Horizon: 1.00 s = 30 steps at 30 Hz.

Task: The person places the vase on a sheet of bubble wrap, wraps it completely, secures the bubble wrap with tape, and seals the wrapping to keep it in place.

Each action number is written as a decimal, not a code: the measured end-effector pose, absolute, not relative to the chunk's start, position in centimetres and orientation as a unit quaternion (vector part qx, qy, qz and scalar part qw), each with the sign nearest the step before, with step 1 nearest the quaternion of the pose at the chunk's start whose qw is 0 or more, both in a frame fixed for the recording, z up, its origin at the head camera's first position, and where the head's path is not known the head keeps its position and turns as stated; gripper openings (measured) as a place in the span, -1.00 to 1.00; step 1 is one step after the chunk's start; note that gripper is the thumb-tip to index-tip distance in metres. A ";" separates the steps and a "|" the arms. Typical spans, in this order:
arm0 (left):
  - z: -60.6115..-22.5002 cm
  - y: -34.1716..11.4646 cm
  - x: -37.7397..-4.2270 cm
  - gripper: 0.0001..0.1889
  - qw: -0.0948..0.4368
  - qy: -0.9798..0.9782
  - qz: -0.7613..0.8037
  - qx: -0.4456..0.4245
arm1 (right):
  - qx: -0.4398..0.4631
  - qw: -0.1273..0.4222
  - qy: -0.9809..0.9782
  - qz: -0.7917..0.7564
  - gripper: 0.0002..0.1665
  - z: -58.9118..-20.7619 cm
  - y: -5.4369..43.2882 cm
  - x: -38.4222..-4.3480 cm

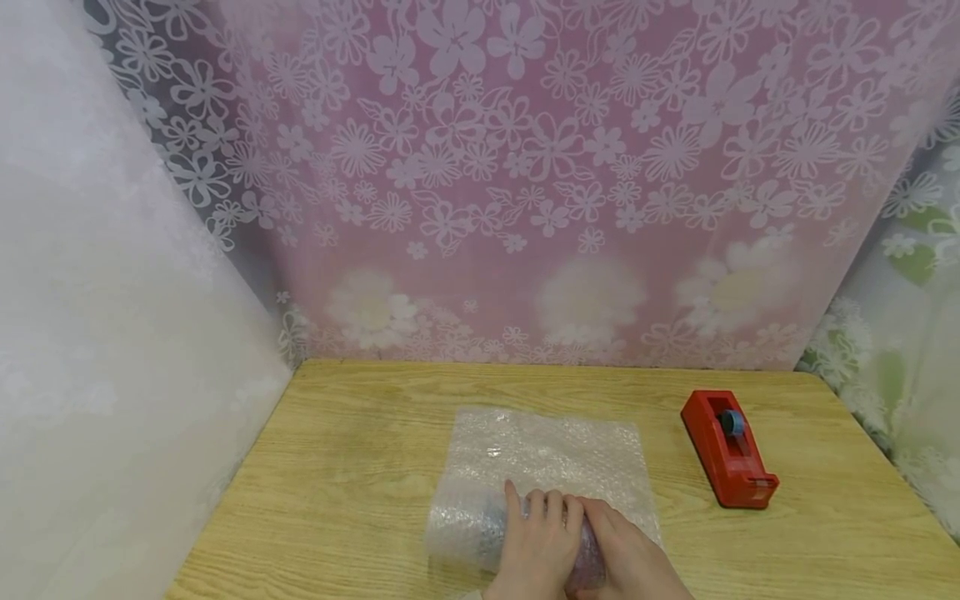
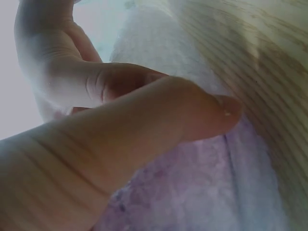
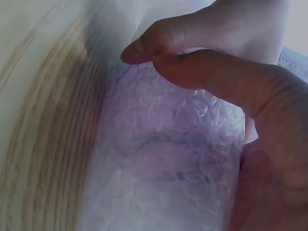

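A purplish cylinder-shaped object lies on its side, rolled in clear bubble wrap; the wrap blurs what it is. The unrolled part of the sheet stretches flat away from me. My left hand grips the top of the roll near its middle, fingers bent over it. Close beside it, my right hand holds the right part of the roll. In the left wrist view, the left thumb lies along the wrapped cylinder. The right wrist view shows both thumbs meeting over the bubbled surface.
A red tape dispenser with a small bluish tape roll stands to the right of the sheet. The wooden table ends at a pink floral curtain behind, with a whitish curtain on the left.
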<state>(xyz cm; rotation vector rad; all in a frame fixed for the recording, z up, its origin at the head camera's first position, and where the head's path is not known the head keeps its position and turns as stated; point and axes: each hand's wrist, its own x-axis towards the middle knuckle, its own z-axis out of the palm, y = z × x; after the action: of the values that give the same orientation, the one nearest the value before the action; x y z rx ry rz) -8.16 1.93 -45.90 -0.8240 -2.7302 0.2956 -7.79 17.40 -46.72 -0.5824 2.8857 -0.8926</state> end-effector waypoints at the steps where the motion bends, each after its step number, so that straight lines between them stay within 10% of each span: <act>1: -45.9 2.0 -8.2 -0.16 0.127 -0.946 0.099 -0.282 | -0.193 0.031 0.939 -0.283 0.13 -46.7 17.4 -7.8; 30: -45.9 1.7 -8.2 0.07 0.075 -0.960 0.059 -0.262 | -0.197 0.048 0.947 -0.250 0.21 -46.3 17.0 -7.4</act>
<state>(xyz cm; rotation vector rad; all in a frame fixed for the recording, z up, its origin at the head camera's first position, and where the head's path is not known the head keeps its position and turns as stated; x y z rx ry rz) -8.18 1.72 -45.88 -0.7852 -2.8816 0.1764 -7.44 17.02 -46.31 -0.5999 2.8859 -0.7632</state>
